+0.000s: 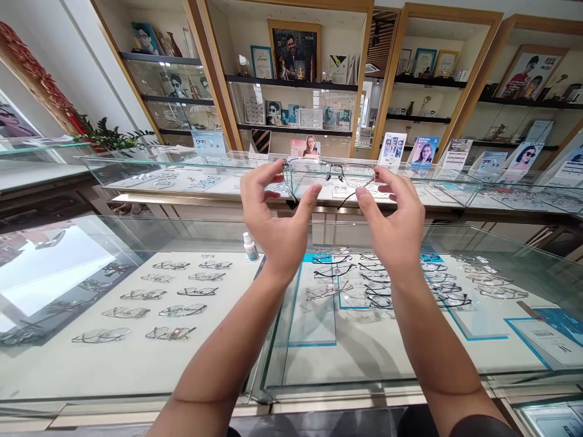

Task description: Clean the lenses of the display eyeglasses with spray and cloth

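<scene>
A pair of thin dark-framed eyeglasses (336,172) is held up in the air between both hands, above the glass display cases. My left hand (279,209) grips its left side near the hinge, with the thumb lower and apart from the rim. On the other side, my right hand (395,209) has its fingertips at the right hinge, its thumb near the temple arm. The temple arms point down and toward me, and the black nose pads show in the middle. Fingers partly hide both hinges.
Below lie a left glass case (136,358) and a right glass case (355,364), both with rows of eyeglasses inside. A small white spray bottle (250,247) stands between them. Beyond runs another glass counter (204,197) carrying advertising cards. Wooden shelves (291,82) line the back wall.
</scene>
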`<action>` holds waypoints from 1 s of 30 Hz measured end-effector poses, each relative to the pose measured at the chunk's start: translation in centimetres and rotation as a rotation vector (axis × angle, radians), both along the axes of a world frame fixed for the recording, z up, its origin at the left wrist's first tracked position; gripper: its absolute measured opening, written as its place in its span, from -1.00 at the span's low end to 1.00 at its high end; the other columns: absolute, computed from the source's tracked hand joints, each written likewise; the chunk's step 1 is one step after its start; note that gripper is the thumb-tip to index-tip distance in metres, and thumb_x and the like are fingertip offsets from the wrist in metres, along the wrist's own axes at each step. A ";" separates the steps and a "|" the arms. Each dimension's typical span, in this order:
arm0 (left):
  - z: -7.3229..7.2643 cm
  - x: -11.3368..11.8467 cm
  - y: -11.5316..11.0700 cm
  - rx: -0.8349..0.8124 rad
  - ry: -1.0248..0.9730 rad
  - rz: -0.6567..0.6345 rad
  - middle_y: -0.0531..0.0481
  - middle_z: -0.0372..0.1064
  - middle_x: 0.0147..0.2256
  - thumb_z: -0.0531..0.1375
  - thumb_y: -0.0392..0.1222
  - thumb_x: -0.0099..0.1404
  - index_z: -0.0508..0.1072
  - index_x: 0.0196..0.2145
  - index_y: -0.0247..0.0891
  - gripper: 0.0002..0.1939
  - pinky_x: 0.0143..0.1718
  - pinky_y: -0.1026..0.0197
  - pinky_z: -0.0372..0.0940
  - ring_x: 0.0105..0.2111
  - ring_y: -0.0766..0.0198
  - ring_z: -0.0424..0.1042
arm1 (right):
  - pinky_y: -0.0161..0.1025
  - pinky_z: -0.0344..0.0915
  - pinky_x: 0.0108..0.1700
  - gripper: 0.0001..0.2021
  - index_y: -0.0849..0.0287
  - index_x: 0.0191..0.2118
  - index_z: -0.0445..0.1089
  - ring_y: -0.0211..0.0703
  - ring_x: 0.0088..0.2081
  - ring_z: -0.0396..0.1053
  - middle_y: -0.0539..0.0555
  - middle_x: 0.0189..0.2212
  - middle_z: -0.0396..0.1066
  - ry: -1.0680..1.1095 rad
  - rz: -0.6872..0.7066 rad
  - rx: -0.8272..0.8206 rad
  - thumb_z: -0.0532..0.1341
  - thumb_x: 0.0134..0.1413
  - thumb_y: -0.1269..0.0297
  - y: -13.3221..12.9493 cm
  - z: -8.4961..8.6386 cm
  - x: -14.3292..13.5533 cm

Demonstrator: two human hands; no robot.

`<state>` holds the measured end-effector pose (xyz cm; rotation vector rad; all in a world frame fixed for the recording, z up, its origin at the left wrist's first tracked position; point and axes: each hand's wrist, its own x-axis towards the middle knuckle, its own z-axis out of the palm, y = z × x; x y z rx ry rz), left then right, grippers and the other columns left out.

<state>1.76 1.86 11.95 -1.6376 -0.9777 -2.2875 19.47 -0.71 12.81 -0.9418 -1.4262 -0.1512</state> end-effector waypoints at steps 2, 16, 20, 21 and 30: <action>0.0 0.0 0.1 -0.016 -0.004 -0.024 -0.13 0.44 0.12 0.44 0.10 0.31 0.44 0.17 -0.06 -0.45 -0.04 0.06 0.43 0.02 0.11 0.50 | 0.17 0.43 0.16 -0.57 -0.03 0.21 0.49 0.06 0.03 0.50 0.16 0.09 0.56 0.007 -0.008 0.006 0.30 0.33 -0.04 0.0 0.0 0.0; 0.1 -0.3 0.4 -0.095 0.002 -0.111 -0.13 0.50 0.08 0.46 0.09 0.29 0.48 0.10 -0.09 -0.49 -0.03 0.05 0.43 0.01 0.11 0.53 | 0.16 0.43 0.14 -0.62 -0.04 0.19 0.46 0.05 0.03 0.47 0.15 0.09 0.50 -0.013 -0.048 0.065 0.30 0.35 0.00 -0.2 0.2 0.2; 0.0 -0.3 0.5 -0.125 0.003 -0.118 -0.11 0.54 0.04 0.46 0.10 0.29 0.50 0.06 -0.10 -0.52 -0.06 0.06 0.43 -0.03 0.13 0.55 | 0.16 0.46 0.13 -0.63 -0.08 0.19 0.45 0.06 0.02 0.47 0.14 0.10 0.48 -0.024 -0.078 0.090 0.28 0.36 0.00 -0.2 0.2 0.3; 0.0 -0.3 0.5 -0.132 0.005 -0.116 -0.11 0.55 0.04 0.46 0.11 0.29 0.50 0.06 -0.10 -0.52 -0.07 0.06 0.43 -0.04 0.13 0.55 | 0.16 0.46 0.13 -0.64 -0.08 0.19 0.45 0.06 0.02 0.47 0.14 0.09 0.48 -0.025 -0.080 0.094 0.28 0.36 0.00 -0.3 0.2 0.3; 0.0 -0.3 0.4 -0.086 0.027 -0.063 -0.10 0.53 0.02 0.48 0.10 0.26 0.48 0.03 -0.08 -0.52 -0.07 0.04 0.42 -0.05 0.12 0.54 | 0.18 0.45 0.14 -0.63 -0.04 0.20 0.45 0.06 0.02 0.48 0.15 0.09 0.49 -0.036 -0.060 0.045 0.29 0.33 0.08 -0.1 0.2 0.4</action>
